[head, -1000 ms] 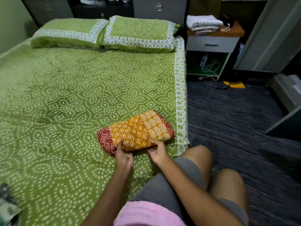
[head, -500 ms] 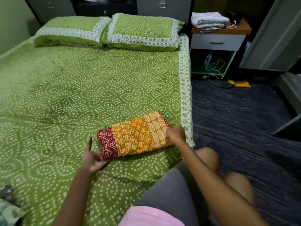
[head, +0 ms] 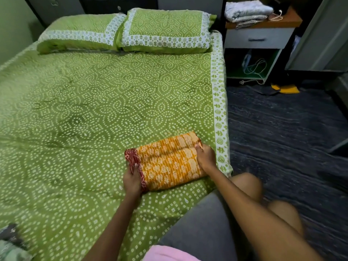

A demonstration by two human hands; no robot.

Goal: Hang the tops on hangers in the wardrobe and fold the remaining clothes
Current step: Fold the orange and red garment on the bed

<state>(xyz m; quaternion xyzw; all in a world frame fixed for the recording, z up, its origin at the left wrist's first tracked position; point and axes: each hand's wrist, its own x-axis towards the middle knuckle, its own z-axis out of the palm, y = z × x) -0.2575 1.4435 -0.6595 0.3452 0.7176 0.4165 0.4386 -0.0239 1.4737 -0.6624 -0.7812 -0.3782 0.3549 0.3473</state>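
A folded orange garment with a white print and a dark red end [head: 169, 162] lies on the green bedspread [head: 94, 110], near the bed's right edge. My left hand [head: 132, 180] grips its red left end, fingers curled round the fold. At the garment's right end, my right hand [head: 205, 157] holds the edge with the fingers tucked under it. The garment looks slightly bunched between both hands.
Two green pillows [head: 165, 31] lie at the head of the bed. A nightstand [head: 258, 37] with folded grey cloth [head: 246, 11] stands to the right. A wardrobe door [head: 323, 34] stands far right, above a dark floor [head: 282, 138]. Another patterned cloth [head: 11, 245] lies at the lower left corner.
Both hands left the garment's near edge and moved to its two ends. The left hand, open beside the red end half a second ago, now grips it.
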